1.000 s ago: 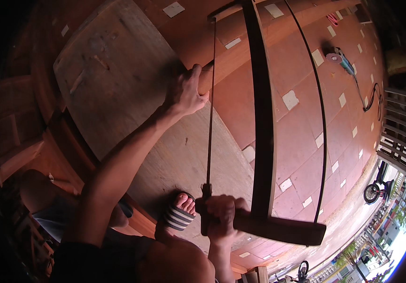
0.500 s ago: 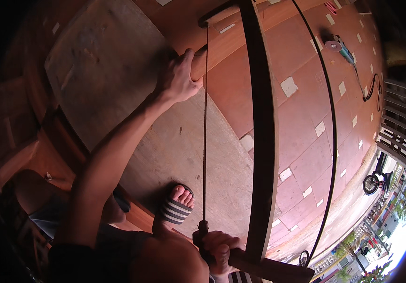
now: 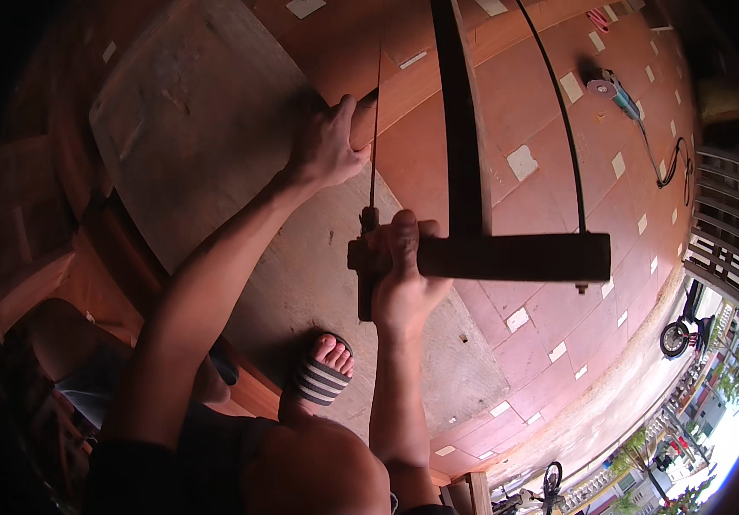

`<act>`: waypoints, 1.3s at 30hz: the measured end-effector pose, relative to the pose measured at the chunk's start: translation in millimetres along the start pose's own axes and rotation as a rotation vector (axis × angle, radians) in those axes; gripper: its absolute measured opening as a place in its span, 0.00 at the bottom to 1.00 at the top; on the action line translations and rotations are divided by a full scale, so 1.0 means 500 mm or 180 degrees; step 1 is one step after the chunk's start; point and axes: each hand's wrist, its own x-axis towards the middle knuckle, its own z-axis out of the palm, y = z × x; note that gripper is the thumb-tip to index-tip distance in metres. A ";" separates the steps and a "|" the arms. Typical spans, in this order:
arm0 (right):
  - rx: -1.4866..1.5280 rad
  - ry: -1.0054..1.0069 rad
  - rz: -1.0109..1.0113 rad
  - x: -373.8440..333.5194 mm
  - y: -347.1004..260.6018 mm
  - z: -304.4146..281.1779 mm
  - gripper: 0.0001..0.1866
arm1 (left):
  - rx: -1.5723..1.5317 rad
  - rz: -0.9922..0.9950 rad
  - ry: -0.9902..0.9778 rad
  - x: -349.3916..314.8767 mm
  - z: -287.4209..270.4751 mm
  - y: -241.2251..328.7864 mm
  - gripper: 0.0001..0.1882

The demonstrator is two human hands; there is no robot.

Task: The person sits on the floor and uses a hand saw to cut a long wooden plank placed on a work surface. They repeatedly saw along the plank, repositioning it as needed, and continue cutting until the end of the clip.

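A dark wooden frame saw (image 3: 515, 257) is in my right hand (image 3: 408, 283), which is closed around the grip at its near end. The thin blade (image 3: 374, 163) runs away from me on the saw's left side, and a taut cord or wire (image 3: 572, 120) runs along its right. My left hand (image 3: 326, 150) is closed on the near end of a reddish-brown piece of wood (image 3: 421, 81), just left of the blade. The blade crosses the wood beside my fingers; the depth of any cut cannot be made out. Under my left hand lies a wide, worn board (image 3: 301, 266).
My foot in a striped sandal (image 3: 322, 378) rests on the board. An angle grinder (image 3: 614, 94) with a black cord lies on the tiled floor (image 3: 549, 197) at the far right. Brown wooden parts (image 3: 35, 283) stand at the left. A motorbike (image 3: 676, 336) is outside at the right.
My right hand has pushed the saw away from me, so its near end now sits much farther up the view. My left hand stays on the wood.
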 end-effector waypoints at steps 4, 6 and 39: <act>0.0094 -0.0145 0.0145 -0.247 -0.073 -0.133 0.16 | -0.0094 -0.0127 -0.0173 0.005 -0.014 -0.002 0.26; 0.0231 -0.0153 0.0163 -0.361 -0.116 -0.185 0.14 | 0.0001 -0.0126 -0.0105 0.002 -0.014 0.010 0.25; -0.0158 -0.0009 -0.0138 0.082 0.008 0.030 0.18 | -0.0134 -0.0116 -0.0160 0.002 -0.017 0.030 0.23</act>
